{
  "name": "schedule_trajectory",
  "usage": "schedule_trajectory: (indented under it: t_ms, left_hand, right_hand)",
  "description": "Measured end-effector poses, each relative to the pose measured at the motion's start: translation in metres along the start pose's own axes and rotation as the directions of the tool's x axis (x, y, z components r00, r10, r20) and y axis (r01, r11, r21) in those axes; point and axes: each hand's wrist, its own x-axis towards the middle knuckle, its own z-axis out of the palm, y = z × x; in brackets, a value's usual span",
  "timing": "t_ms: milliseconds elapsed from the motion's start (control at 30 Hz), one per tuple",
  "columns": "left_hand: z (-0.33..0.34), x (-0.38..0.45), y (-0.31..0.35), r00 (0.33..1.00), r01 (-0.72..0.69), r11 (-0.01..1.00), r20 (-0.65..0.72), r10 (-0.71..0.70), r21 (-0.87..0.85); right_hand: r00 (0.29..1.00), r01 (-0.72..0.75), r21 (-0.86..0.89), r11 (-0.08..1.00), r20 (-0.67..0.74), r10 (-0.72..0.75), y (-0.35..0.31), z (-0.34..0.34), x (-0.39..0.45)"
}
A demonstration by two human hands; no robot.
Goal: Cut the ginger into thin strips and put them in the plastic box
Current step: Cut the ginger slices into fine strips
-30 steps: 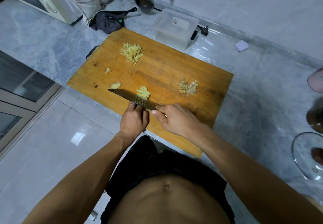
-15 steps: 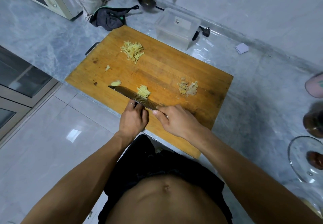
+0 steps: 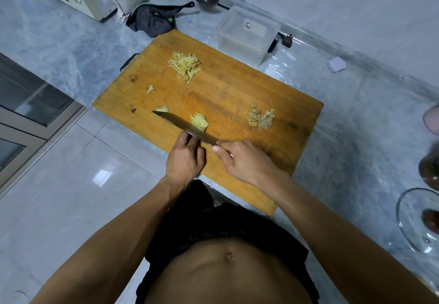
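head view: right hand (image 3: 247,163) gripped knife (image 3: 187,126) handle, blade running away to left; left hand (image 3: 185,161) curled fingers beside blade, holding nothing visible. ginger strips (image 3: 200,121) lay just beyond blade on cutting board (image 3: 237,94); plastic box (image 3: 247,34) well beyond, off board's far edge.

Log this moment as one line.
phase: slicing | right hand: grips knife | left hand: steadies ginger | plastic box: no strips
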Motion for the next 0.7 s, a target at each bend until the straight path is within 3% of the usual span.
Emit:
schedule_trajectory:
  t_ms: [267, 700]
  left_hand:
    - [0.005, -0.001, -0.004, 0.996, 0.078, 0.997, 0.032, -0.078, 0.024]
    - [-0.001, -0.001, 0.003, 0.998, 0.058, 0.998, 0.022, -0.059, 0.005]
  right_hand:
    - [1.0, -0.026, -0.021, 0.999, 0.011, 0.026, -0.005, 0.001, -0.005]
    - [1.0, -0.008, -0.023, 1.0, -0.03, 0.007, -0.006, 0.004, 0.001]
